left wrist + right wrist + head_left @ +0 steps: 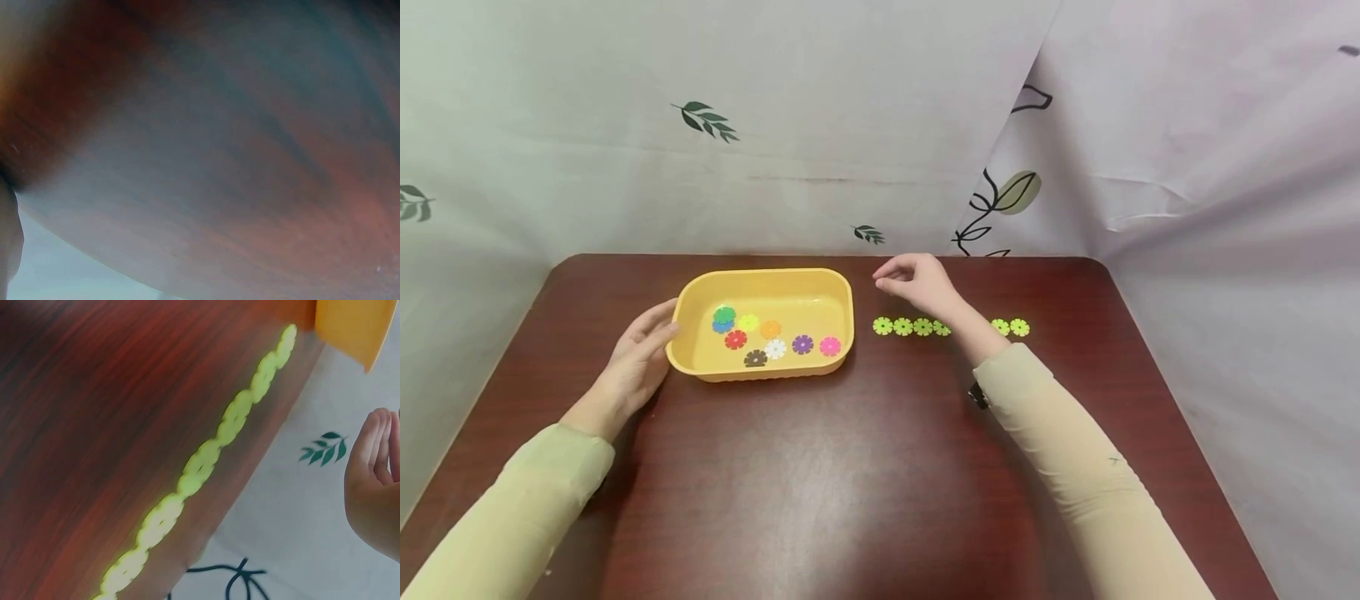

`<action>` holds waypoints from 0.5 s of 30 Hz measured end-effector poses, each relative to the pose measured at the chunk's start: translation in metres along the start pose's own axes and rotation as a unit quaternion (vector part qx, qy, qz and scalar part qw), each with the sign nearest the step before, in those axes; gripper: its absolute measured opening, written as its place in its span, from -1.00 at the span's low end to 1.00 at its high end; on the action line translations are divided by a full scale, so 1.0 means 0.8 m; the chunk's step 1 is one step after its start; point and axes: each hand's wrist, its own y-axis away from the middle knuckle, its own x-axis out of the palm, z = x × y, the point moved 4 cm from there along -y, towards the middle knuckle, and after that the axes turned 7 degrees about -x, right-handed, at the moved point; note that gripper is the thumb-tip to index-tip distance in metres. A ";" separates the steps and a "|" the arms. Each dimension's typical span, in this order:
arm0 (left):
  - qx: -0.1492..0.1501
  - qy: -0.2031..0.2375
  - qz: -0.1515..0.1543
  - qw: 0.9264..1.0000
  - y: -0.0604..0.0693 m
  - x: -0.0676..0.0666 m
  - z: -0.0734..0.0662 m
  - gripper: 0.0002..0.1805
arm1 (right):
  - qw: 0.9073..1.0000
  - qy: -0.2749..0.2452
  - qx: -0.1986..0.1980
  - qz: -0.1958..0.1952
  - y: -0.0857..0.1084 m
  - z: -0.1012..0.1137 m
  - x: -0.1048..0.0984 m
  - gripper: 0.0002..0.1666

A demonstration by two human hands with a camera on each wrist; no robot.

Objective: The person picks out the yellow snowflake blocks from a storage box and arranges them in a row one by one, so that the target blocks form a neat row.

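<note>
At the left end of a yellow plastic tray, my left hand holds the side wall, its thumb at the rim. Several flower-shaped discs lie on the tray's bottom, among them a green disc, a red disc, a purple disc and a pink disc. My right hand hovers right of the tray with fingers bent loosely and nothing visible between them. Beneath its wrist runs a row of yellow-green flower discs, partly hidden by the forearm. The right wrist view shows this row linked or closely touching.
Everything stands on a dark red-brown wooden table with rounded back corners. A pale cloth with leaf prints hangs behind it and along the sides. The left wrist view is blurred, mostly table surface.
</note>
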 end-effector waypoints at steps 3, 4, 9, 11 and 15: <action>0.000 0.000 -0.001 1.000 0.000 0.001 -0.001 -0.57 | 1.000 -0.003 -0.008 0.005 -0.005 0.010 0.008 -0.77; 0.000 0.001 -0.001 1.000 0.000 0.001 -0.001 -0.57 | 1.000 -0.003 -0.011 0.006 -0.007 0.013 0.011 -0.78; 0.000 -0.004 -0.004 1.000 0.000 0.002 -0.002 -0.58 | 1.000 -0.007 -0.025 0.011 -0.015 0.029 0.023 -0.81; 0.000 -0.007 -0.005 1.000 0.000 0.002 -0.002 -0.58 | 0.999 -0.013 -0.028 0.014 -0.018 0.034 0.029 -0.82; -0.002 -0.009 -0.007 1.000 0.001 0.003 -0.002 -0.58 | 0.999 -0.019 -0.026 0.020 -0.022 0.043 0.043 -0.83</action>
